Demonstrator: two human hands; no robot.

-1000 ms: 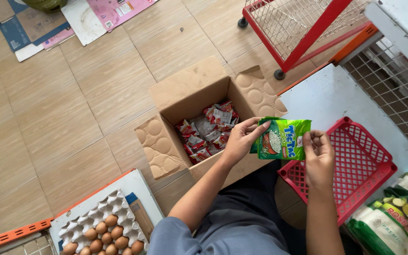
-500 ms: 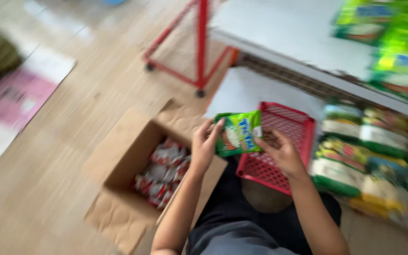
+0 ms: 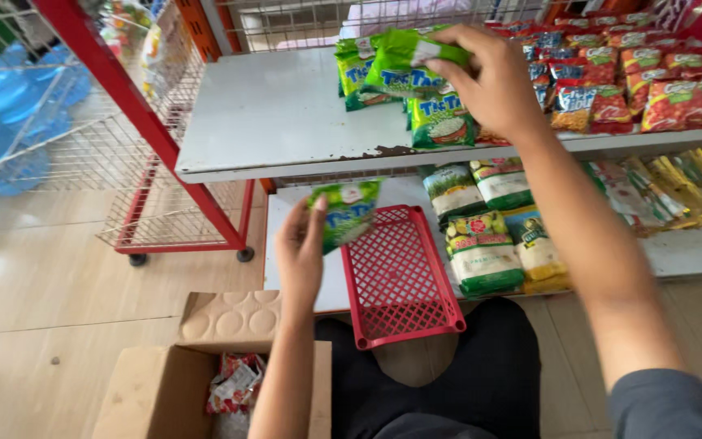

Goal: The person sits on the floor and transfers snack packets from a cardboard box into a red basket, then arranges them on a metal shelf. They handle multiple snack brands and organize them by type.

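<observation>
Two bare hands work a shop shelf in the single head view. At upper centre of the frame the right hand (image 3: 493,77) is closed around a green snack packet (image 3: 406,61), fingers curled over its top edge, holding it just above a small stack of matching green packets (image 3: 440,122) that stands on the white upper shelf (image 3: 278,114). Lower down, left of centre, the left hand (image 3: 301,252) pinches a second green packet (image 3: 344,213) between thumb and fingers, raised in front of the lower shelf and just left of a red plastic basket (image 3: 400,280) that juts out over the shelf's edge.

Bags with green and yellow labels (image 3: 485,244) lie right of the basket on the lower shelf. Red and orange snack bags (image 3: 660,89) fill the upper right of the frame. An open cardboard box (image 3: 164,390) sits on the wooden floor at lower left, with red-and-silver wrapped sweets (image 3: 236,382) inside. A red wire cart on wheels (image 3: 156,162) stands at left, blue water bottles (image 3: 2,122) behind it.
</observation>
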